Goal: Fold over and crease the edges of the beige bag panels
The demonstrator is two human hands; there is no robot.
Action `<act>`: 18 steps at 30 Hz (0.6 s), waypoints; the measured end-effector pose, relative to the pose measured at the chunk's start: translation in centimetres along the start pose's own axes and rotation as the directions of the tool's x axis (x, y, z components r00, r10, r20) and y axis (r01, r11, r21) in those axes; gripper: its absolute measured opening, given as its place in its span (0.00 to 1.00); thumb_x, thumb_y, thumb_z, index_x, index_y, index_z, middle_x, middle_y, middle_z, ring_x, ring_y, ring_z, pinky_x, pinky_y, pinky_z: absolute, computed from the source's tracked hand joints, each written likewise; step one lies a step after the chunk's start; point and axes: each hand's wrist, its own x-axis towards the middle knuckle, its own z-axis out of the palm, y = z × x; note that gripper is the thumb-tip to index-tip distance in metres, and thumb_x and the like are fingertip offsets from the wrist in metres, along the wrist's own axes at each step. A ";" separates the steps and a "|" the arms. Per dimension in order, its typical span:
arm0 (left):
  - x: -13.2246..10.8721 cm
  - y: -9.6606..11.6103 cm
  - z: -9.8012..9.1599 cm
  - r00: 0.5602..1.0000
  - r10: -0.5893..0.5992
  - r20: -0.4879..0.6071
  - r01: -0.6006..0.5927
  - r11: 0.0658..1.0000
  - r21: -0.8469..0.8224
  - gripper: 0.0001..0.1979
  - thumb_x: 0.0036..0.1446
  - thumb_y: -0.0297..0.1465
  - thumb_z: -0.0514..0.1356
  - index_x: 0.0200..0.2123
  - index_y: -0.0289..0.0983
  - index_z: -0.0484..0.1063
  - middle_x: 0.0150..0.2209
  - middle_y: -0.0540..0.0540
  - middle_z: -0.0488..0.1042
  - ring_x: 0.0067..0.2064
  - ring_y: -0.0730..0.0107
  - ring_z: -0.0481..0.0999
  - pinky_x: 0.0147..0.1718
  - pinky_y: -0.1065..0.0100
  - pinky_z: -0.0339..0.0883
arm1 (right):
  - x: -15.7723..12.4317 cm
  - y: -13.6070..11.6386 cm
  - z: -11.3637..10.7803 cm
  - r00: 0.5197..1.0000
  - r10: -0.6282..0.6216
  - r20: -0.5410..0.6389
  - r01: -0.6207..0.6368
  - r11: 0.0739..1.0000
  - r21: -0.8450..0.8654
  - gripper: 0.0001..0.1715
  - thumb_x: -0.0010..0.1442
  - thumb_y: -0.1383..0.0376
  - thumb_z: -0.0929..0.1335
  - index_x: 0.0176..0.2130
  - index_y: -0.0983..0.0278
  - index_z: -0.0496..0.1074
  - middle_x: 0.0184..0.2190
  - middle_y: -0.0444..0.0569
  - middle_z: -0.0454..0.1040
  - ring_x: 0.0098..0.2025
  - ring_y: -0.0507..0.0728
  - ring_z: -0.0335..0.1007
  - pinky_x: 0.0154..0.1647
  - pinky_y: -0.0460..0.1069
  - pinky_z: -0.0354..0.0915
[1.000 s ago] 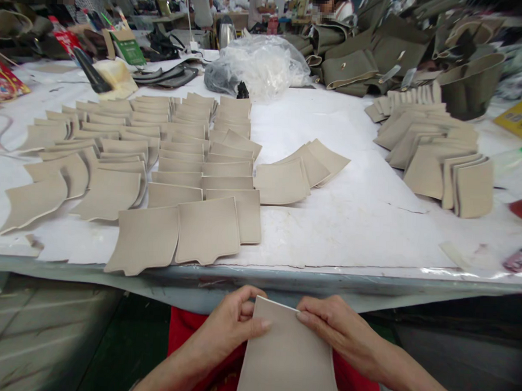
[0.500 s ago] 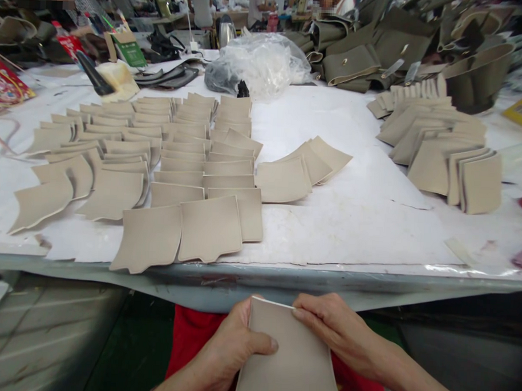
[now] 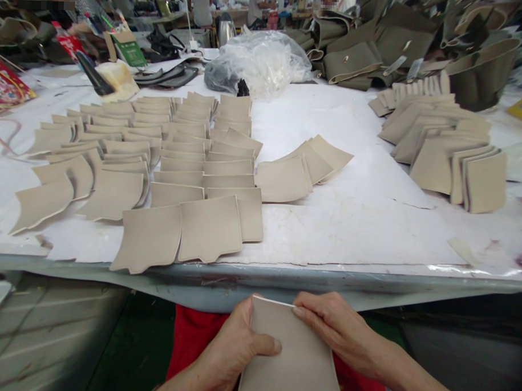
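Over my lap, below the table's front edge, I hold a beige leather-like panel (image 3: 291,362) with a pale top edge. My left hand (image 3: 242,346) grips its left side, thumb pressed flat on the face and the other fingers hidden behind. At the upper right corner, my right hand (image 3: 329,317) pinches the edge between thumb and fingers. The panel's lower end runs out of view. Just ahead on the table, two beige panels (image 3: 211,228) with a small tab overhang the front edge, in front of many overlapping rows of similar panels (image 3: 183,164).
More beige panels (image 3: 282,179) fan out right of the rows, and another stack (image 3: 484,177) lies at the far right. A clear plastic bag (image 3: 265,61) sits at the back of the white-covered table (image 3: 349,233). Olive bag bodies (image 3: 355,62) are heaped behind at right.
Both hands keep their hold on the panel, which has shifted very slightly right. My left thumb sits a touch further right on its face. The table's contents look unmoved.
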 end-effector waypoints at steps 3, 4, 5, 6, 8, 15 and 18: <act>0.0 -0.1 -0.1 1.000 -0.006 -0.014 0.006 1.000 0.021 0.22 0.35 0.25 0.64 0.38 0.37 0.63 0.29 0.52 0.72 0.30 0.71 0.71 0.28 0.72 0.64 | 0.1 0.1 0.1 1.000 -0.006 0.007 0.006 1.000 -0.002 0.24 0.71 0.53 0.55 0.27 0.61 0.59 0.23 0.40 0.60 0.26 0.51 0.59 0.27 0.46 0.52; 0.0 -0.2 -0.2 1.000 -0.007 -0.014 0.008 1.000 0.028 0.23 0.35 0.25 0.64 0.38 0.37 0.63 0.29 0.52 0.72 0.30 0.70 0.71 0.28 0.72 0.65 | 0.1 0.2 0.2 1.000 -0.010 0.010 0.010 1.000 0.003 0.24 0.71 0.53 0.55 0.28 0.61 0.59 0.23 0.40 0.61 0.26 0.51 0.59 0.27 0.46 0.52; 0.0 -0.2 -0.3 1.000 -0.008 -0.013 0.009 0.999 0.035 0.22 0.35 0.25 0.63 0.38 0.37 0.63 0.29 0.52 0.72 0.30 0.70 0.71 0.28 0.72 0.64 | 0.1 0.3 0.3 1.000 -0.012 0.013 0.012 1.000 0.007 0.23 0.71 0.53 0.55 0.28 0.61 0.60 0.23 0.40 0.61 0.26 0.51 0.59 0.27 0.45 0.52; 0.0 -0.3 -0.4 1.000 -0.008 -0.011 0.008 0.999 0.040 0.22 0.35 0.24 0.62 0.38 0.38 0.62 0.29 0.53 0.71 0.30 0.71 0.70 0.27 0.72 0.64 | 0.1 0.4 0.4 1.000 -0.013 0.016 0.013 1.000 0.012 0.23 0.71 0.53 0.56 0.28 0.61 0.60 0.23 0.40 0.60 0.25 0.51 0.59 0.27 0.45 0.52; 0.0 -0.3 -0.5 1.000 -0.004 0.004 0.004 0.999 0.041 0.21 0.36 0.24 0.60 0.38 0.38 0.62 0.28 0.54 0.70 0.29 0.72 0.69 0.26 0.73 0.62 | 0.0 0.4 0.5 1.000 -0.013 0.020 0.012 1.000 0.017 0.23 0.71 0.53 0.56 0.28 0.61 0.60 0.23 0.39 0.60 0.25 0.51 0.58 0.27 0.45 0.51; -0.2 -0.1 -0.3 1.000 -0.020 0.020 0.020 1.000 0.002 0.24 0.36 0.25 0.61 0.41 0.37 0.62 0.30 0.52 0.72 0.31 0.71 0.71 0.28 0.72 0.64 | -0.2 0.1 0.4 1.000 -0.011 0.015 0.010 1.000 0.023 0.24 0.71 0.53 0.55 0.28 0.61 0.59 0.23 0.40 0.60 0.26 0.51 0.59 0.27 0.45 0.52; -0.2 -0.1 -0.3 0.999 -0.030 0.024 0.030 1.000 0.000 0.24 0.37 0.26 0.63 0.40 0.37 0.61 0.30 0.53 0.72 0.30 0.71 0.71 0.28 0.71 0.64 | -0.1 0.0 0.3 1.000 -0.010 0.019 0.009 1.000 0.030 0.24 0.71 0.53 0.55 0.28 0.61 0.59 0.23 0.39 0.59 0.26 0.51 0.58 0.27 0.45 0.52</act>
